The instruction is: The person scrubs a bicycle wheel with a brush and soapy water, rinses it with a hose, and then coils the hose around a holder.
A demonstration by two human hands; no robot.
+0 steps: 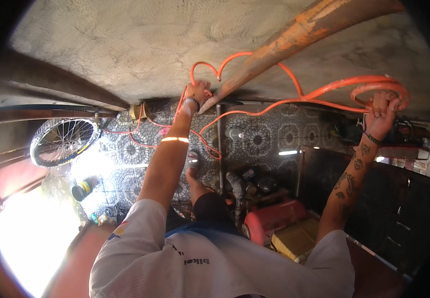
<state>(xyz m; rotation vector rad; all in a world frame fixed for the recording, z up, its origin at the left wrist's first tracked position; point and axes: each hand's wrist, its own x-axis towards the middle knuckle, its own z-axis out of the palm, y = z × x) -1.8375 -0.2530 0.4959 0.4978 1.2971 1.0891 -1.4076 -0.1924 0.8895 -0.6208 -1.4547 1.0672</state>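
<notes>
An orange hose (334, 86) runs across the wall and passes behind a rusty metal post. At the right, my right hand (382, 111) is raised with its fingers curled around loops of this hose. My left hand (200, 91) reaches forward beside the lower part of the rusty metal post (274, 48); it is blurred, and its finger grip is hard to make out. One hose bend hangs just by it, with a free hose end above the fingers. Thinner lengths of the orange hose drop from there and lie in curves on the patterned tile floor.
A bicycle wheel (65, 142) stands at the left near a bright opening. On the tile floor (256, 139) are a dark can (81, 190) and a clear bottle (234, 133). A red tank (274, 219) and a cardboard box (297, 240) sit close to my body at the right.
</notes>
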